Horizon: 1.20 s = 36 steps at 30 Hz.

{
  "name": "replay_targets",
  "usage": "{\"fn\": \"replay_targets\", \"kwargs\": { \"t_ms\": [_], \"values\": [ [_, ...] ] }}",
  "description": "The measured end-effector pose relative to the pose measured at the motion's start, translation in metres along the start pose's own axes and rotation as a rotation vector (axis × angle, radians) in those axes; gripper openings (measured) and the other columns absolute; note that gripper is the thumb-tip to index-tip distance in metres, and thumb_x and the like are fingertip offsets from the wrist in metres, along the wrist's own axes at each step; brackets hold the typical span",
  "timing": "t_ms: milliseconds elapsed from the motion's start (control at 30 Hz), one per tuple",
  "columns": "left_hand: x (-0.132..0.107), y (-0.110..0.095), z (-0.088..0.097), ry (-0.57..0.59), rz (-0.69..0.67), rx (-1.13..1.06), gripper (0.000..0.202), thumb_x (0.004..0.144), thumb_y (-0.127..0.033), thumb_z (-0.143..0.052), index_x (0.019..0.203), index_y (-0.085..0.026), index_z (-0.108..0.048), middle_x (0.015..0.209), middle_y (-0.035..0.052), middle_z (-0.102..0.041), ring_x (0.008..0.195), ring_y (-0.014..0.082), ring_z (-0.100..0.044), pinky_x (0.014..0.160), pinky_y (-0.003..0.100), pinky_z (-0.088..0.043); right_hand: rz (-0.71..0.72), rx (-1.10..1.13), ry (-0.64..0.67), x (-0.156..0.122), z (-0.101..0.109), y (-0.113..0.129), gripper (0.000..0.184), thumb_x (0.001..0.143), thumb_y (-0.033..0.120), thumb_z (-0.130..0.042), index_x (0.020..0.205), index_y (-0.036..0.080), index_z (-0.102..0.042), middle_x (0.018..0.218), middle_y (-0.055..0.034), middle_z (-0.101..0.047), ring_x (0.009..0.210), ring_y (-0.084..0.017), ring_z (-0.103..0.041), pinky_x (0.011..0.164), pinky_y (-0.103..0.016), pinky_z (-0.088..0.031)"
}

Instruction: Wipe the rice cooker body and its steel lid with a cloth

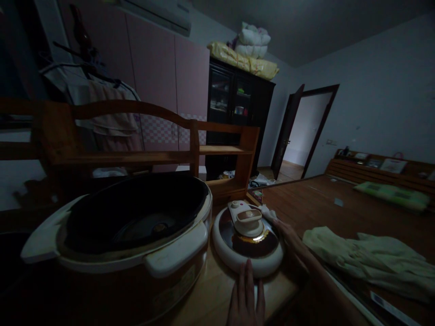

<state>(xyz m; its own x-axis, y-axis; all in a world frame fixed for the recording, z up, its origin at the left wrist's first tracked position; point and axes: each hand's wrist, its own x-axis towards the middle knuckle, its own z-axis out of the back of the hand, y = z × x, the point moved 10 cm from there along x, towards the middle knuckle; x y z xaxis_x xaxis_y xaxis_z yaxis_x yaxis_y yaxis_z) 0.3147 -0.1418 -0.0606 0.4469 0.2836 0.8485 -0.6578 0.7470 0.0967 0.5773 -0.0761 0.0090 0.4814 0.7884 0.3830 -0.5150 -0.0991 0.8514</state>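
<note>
A round white-rimmed cooker lid (238, 253) with a brown top and a cream handle lies flat on the wooden table (207, 299). My left hand (246, 296) lies flat at the bottom of the view, fingers stretched out, fingertips touching the lid's near rim. My right hand (287, 237) comes in from the lower right and curls round the lid's right rim. Its fingertips end at a small white thing (268, 211) that I cannot make out in the dim light. To the left stands the open cooker body (112, 267), its dark inner well showing.
A wooden shelf rack (217, 151) stands behind the cooker. A pale cloth (367, 260) lies on the wooden bed platform at right, a green cushion (390, 194) farther back. A dark cabinet (238, 113) topped with bedding and an open door (288, 131) are beyond.
</note>
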Motion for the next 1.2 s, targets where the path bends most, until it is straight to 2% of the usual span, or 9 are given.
{"fn": "replay_targets", "kwargs": {
  "t_ms": [67, 167, 333, 433, 600, 867, 1067, 1200],
  "values": [
    [0.001, 0.000, 0.001, -0.004, -0.010, 0.004, 0.037, 0.084, -0.027, -0.066, 0.121, -0.021, -0.060, 0.131, 0.0194, -0.064, 0.126, 0.0349, -0.058, 0.098, 0.042, -0.046, -0.003, 0.016, 0.031, -0.007, -0.011, -0.001, 0.036, 0.097, 0.041, -0.061, 0.125, 0.019, -0.060, 0.131, -0.0088, -0.060, 0.115, -0.025, -0.061, 0.099, -0.049, -0.050],
    [0.000, -0.001, -0.001, 0.008, -0.032, 0.013, 0.036, 0.086, -0.028, -0.064, 0.121, -0.021, -0.060, 0.130, 0.0192, -0.064, 0.124, 0.0343, -0.059, 0.097, 0.042, -0.046, -0.015, 0.026, 0.055, -0.015, -0.014, -0.005, 0.037, 0.097, 0.041, -0.060, 0.128, 0.020, -0.058, 0.136, -0.0095, -0.056, 0.119, -0.026, -0.058, 0.102, -0.051, -0.047],
    [-0.001, -0.002, -0.002, 0.003, -0.035, 0.011, 0.033, 0.088, -0.027, -0.061, 0.120, -0.021, -0.061, 0.131, 0.0190, -0.064, 0.125, 0.0345, -0.059, 0.097, 0.043, -0.046, -0.027, 0.024, 0.076, -0.024, -0.008, -0.012, 0.044, 0.092, 0.059, -0.057, 0.122, 0.029, -0.068, 0.140, -0.0049, -0.060, 0.138, -0.030, -0.045, 0.120, -0.054, -0.025],
    [-0.002, -0.002, -0.002, -0.003, -0.026, 0.008, 0.034, 0.087, -0.028, -0.062, 0.120, -0.021, -0.061, 0.132, 0.0192, -0.063, 0.126, 0.0346, -0.058, 0.098, 0.043, -0.045, -0.034, 0.025, 0.083, -0.030, -0.009, -0.017, 0.050, 0.089, 0.062, -0.056, 0.124, 0.030, -0.069, 0.139, -0.0023, -0.061, 0.141, -0.031, -0.042, 0.122, -0.054, -0.019],
    [-0.002, -0.002, -0.004, 0.039, -0.031, 0.025, 0.036, 0.087, -0.030, -0.063, 0.122, -0.022, -0.061, 0.135, 0.0191, -0.062, 0.127, 0.0342, -0.057, 0.099, 0.043, -0.044, -0.049, 0.017, 0.075, -0.039, -0.007, -0.021, 0.050, 0.089, 0.059, -0.055, 0.124, 0.026, -0.070, 0.142, -0.0043, -0.059, 0.141, -0.031, -0.042, 0.121, -0.053, -0.020],
    [0.001, -0.001, 0.000, 0.022, -0.022, 0.010, 0.035, 0.085, -0.029, -0.065, 0.119, -0.021, -0.061, 0.132, 0.0190, -0.063, 0.127, 0.0346, -0.057, 0.098, 0.043, -0.046, -0.048, -0.008, 0.060, -0.048, -0.003, -0.011, 0.046, 0.093, 0.053, -0.054, 0.128, 0.026, -0.067, 0.139, -0.0036, -0.061, 0.137, -0.030, -0.047, 0.121, -0.052, -0.024],
    [0.000, -0.002, -0.002, 0.077, -0.036, 0.038, 0.037, 0.086, -0.031, -0.065, 0.122, -0.022, -0.062, 0.135, 0.0180, -0.061, 0.127, 0.0334, -0.057, 0.097, 0.043, -0.046, -0.082, 0.004, 0.003, -0.057, 0.012, -0.022, 0.043, 0.087, 0.057, -0.057, 0.109, 0.026, -0.077, 0.123, -0.0041, -0.071, 0.127, -0.034, -0.057, 0.115, -0.053, -0.035],
    [-0.001, -0.002, -0.002, 0.066, -0.029, 0.014, 0.037, 0.085, -0.029, -0.067, 0.121, -0.022, -0.062, 0.134, 0.0183, -0.062, 0.129, 0.0344, -0.055, 0.098, 0.043, -0.046, -0.127, 0.020, -0.146, -0.066, 0.035, -0.043, 0.048, 0.080, 0.065, -0.058, 0.091, 0.024, -0.079, 0.107, -0.0070, -0.076, 0.113, -0.038, -0.064, 0.106, -0.058, -0.043]
  ]
}}
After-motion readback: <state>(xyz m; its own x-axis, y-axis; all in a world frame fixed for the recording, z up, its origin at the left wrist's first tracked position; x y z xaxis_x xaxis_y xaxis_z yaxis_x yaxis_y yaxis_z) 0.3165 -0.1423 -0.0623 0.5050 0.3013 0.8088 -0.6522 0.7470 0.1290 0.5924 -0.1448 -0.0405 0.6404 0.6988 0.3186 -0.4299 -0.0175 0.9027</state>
